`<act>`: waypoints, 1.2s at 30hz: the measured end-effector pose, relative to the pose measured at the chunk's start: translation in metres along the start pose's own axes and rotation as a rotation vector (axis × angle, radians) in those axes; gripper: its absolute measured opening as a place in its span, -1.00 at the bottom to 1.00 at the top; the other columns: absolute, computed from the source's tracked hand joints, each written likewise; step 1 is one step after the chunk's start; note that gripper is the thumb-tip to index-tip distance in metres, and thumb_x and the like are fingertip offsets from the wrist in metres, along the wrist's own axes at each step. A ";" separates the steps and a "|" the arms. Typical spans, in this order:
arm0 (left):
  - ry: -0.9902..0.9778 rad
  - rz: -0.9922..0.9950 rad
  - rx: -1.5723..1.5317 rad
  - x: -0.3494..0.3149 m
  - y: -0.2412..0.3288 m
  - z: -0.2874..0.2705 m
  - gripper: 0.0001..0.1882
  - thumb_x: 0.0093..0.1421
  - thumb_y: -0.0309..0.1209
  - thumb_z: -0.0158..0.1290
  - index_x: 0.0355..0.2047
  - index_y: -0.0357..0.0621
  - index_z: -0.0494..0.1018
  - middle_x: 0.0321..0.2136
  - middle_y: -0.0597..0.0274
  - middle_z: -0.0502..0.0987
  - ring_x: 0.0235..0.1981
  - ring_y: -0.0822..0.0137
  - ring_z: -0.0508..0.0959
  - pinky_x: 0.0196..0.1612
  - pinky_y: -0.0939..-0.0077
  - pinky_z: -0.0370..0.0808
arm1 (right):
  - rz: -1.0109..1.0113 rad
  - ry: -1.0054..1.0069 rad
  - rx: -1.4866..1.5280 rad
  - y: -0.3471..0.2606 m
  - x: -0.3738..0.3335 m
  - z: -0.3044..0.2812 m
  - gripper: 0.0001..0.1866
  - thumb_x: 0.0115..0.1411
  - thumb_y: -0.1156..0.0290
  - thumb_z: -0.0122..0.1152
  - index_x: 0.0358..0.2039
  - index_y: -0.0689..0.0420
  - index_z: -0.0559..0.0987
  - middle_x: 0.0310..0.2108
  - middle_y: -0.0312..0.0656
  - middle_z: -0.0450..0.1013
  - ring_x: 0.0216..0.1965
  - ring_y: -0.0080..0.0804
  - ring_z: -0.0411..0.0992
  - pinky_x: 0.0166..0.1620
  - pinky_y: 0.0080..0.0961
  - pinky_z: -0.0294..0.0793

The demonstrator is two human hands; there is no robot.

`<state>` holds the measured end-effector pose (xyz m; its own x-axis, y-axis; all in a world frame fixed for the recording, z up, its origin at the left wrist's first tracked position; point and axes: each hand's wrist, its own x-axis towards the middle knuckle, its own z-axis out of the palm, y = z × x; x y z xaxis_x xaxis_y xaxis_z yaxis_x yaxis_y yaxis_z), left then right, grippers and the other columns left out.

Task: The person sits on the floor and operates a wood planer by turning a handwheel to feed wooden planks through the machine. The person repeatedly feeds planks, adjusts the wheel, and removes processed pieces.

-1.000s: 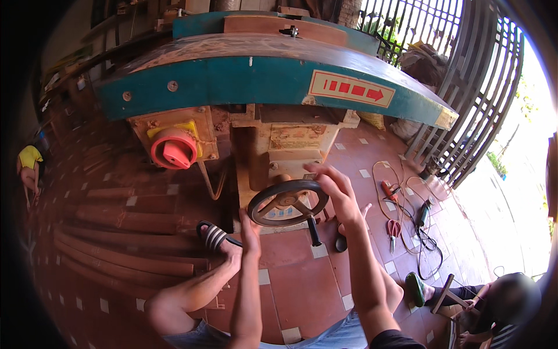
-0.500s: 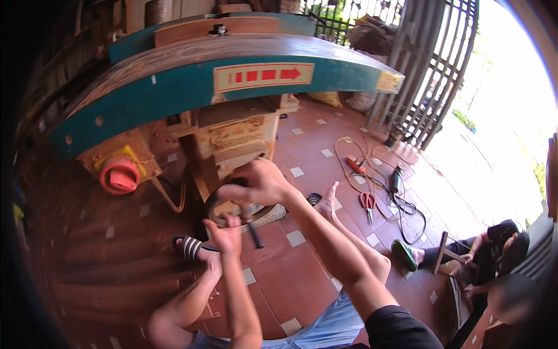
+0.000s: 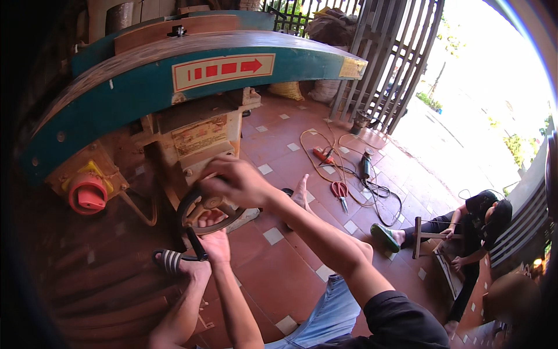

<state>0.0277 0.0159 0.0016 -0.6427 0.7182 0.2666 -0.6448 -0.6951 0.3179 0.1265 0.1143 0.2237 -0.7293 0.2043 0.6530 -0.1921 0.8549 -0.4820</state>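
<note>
A dark-rimmed handwheel [image 3: 213, 203] projects from the front of a teal woodworking machine [image 3: 133, 87]. My right hand [image 3: 233, 180] comes over the top of the wheel, fingers curled down on the upper rim and slightly blurred. From below, my left hand [image 3: 215, 241] grips the lower rim, its fingertips showing between the spokes. The wheel's black crank handle [image 3: 196, 244] sticks out beside my left wrist.
A red rotary switch [image 3: 88, 195] sits under the machine bed at left. On the tiled floor lie red-handled scissors [image 3: 339, 189], an orange power tool [image 3: 322, 155], an angle grinder [image 3: 366, 163] and tangled cords. At right a person [image 3: 465, 232] sits with a wooden frame saw [image 3: 436, 235].
The handwheel has turned, bringing its crank handle from the lower right to the lower left. My left hand has closed on the lower rim. The whole view has shifted rightward.
</note>
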 end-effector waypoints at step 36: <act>0.096 -0.077 -0.361 0.003 -0.049 0.031 0.13 -0.17 0.68 -0.02 0.12 -0.01 0.33 -0.28 0.30 0.49 -0.28 0.26 0.48 0.07 0.10 0.49 | 0.138 -0.611 -0.575 -0.047 0.060 0.035 -0.48 0.12 -0.19 0.30 -0.29 0.04 0.77 -0.42 -0.09 0.65 -0.28 -0.08 0.63 -0.15 -0.14 0.58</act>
<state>0.0696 0.0532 0.0151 -0.6119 0.7741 0.1623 -0.7857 -0.6185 -0.0121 0.0687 0.0694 0.2656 -0.9799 0.1727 0.0999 0.1680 0.9843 -0.0539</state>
